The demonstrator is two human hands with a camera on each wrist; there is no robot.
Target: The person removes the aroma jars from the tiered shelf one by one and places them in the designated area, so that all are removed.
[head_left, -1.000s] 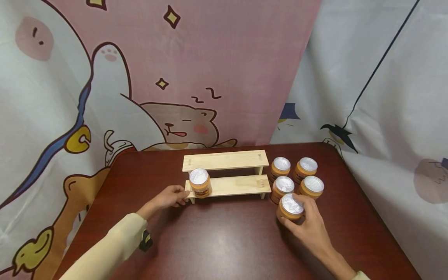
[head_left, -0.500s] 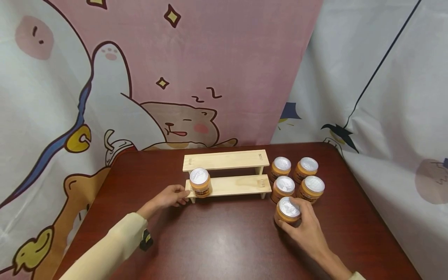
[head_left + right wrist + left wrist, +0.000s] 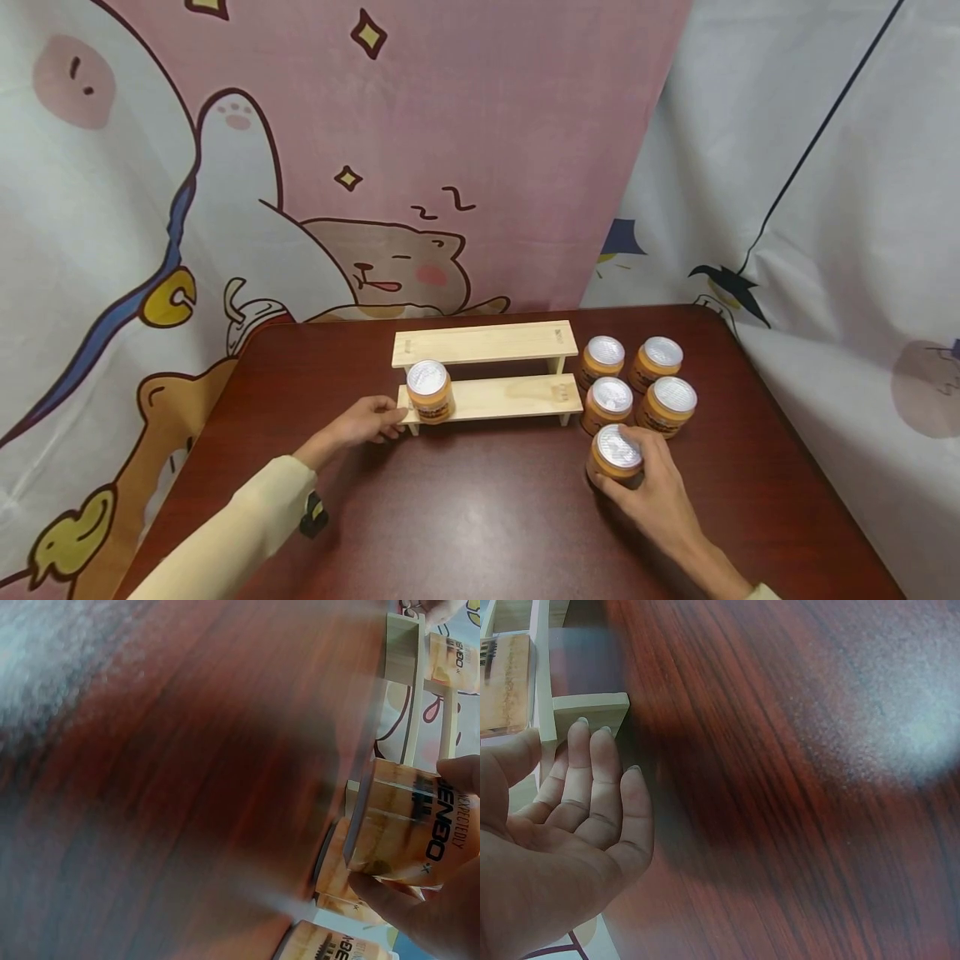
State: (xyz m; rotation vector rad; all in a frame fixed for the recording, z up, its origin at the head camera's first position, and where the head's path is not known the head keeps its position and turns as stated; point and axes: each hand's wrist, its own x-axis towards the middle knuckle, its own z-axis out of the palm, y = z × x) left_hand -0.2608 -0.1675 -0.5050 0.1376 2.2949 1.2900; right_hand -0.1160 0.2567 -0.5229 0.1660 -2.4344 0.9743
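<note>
A two-step wooden shelf [image 3: 513, 398] stands at the middle of the table. One orange jar with a silvery lid [image 3: 428, 392] sits upright on its lower step, at the left end. My left hand [image 3: 363, 422] grips that end of the step, thumb at the board's edge and fingers beneath, as the left wrist view shows. At the right, my right hand [image 3: 658, 496] holds another orange jar [image 3: 619, 450] between thumb and fingers, upright, in front of the other jars. Printed lettering shows on the held jar [image 3: 397, 821] in the right wrist view. Whether its base touches the table cannot be told.
Several more orange jars [image 3: 609, 404] stand grouped beside the shelf's right end. The dark red-brown table [image 3: 480, 517] is glossy. A cartoon-printed cloth [image 3: 525, 167] hangs behind it and along the sides.
My right hand has shifted slightly left and toward me with the jar, away from the grouped jars. My left hand and the shelf stay where they were.
</note>
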